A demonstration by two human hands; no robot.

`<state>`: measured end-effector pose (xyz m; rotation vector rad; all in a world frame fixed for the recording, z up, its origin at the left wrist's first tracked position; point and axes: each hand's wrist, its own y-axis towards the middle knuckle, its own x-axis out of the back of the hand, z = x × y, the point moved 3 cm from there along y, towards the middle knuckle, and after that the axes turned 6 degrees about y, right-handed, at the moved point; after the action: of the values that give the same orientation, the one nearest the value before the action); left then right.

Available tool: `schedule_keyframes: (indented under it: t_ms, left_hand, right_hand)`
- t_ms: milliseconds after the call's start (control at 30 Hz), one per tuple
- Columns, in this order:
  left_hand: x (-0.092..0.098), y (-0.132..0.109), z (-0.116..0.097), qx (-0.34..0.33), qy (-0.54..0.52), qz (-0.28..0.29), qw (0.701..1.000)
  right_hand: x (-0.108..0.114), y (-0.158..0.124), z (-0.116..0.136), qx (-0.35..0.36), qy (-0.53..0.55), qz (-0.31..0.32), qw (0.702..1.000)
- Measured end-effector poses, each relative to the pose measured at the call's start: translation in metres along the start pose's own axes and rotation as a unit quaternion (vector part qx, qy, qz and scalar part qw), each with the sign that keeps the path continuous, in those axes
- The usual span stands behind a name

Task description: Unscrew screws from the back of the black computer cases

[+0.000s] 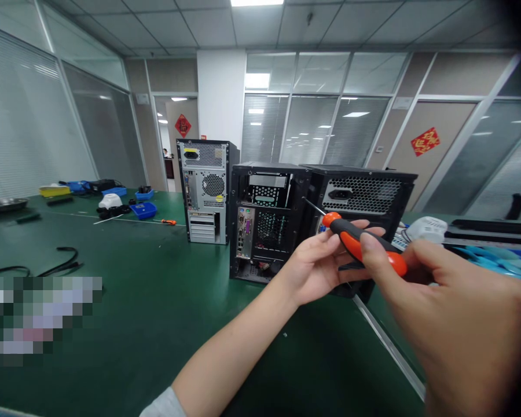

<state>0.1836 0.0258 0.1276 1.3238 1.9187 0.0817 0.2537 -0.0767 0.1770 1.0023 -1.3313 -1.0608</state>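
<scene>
An orange-and-black screwdriver (351,238) points up and left, its thin shaft reaching the right rear edge of a black computer case (304,231). Whether the tip sits in a screw is too small to tell. My right hand (451,295) grips the handle's back end, thumb on top. Palm up, my left hand (315,266) has its fingers around the handle's front part, partly hidden behind it. The case stands upright, back toward me, with a port panel (245,231) and an open bay at the top.
A second black computer case (364,197) stands right beside it, partly behind my hands. Farther left is a grey-backed computer tower (206,191). Blue trays (143,209), another screwdriver (168,222) and black cables (61,263) lie on the green table (134,336). At right is a white object (428,230).
</scene>
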Motion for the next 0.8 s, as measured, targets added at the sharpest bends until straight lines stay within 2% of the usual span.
schedule_keyframes:
  t_ms: [333,500,667,800]
  left_hand:
    - [0.0010,0.0003,0.0012,0.006,0.002,-0.025,1.000]
    - [-0.0004,0.0018,0.0035,0.007,-0.035,-0.054,0.998]
    - [-0.0012,0.0022,0.0049,-0.014,-0.051,-0.049,0.997]
    - [0.0015,0.0023,0.0048,-0.012,-0.050,-0.059,0.997]
  right_hand:
    - [0.0015,0.0001,0.0054,-0.022,-0.019,0.006,1.000]
    - [0.0031,0.0011,0.0070,0.029,-0.048,-0.011,0.998]
    - [0.0032,0.0035,0.0065,0.056,-0.032,0.008,0.998]
    - [0.0033,0.0039,0.0040,0.028,-0.014,0.030,0.999]
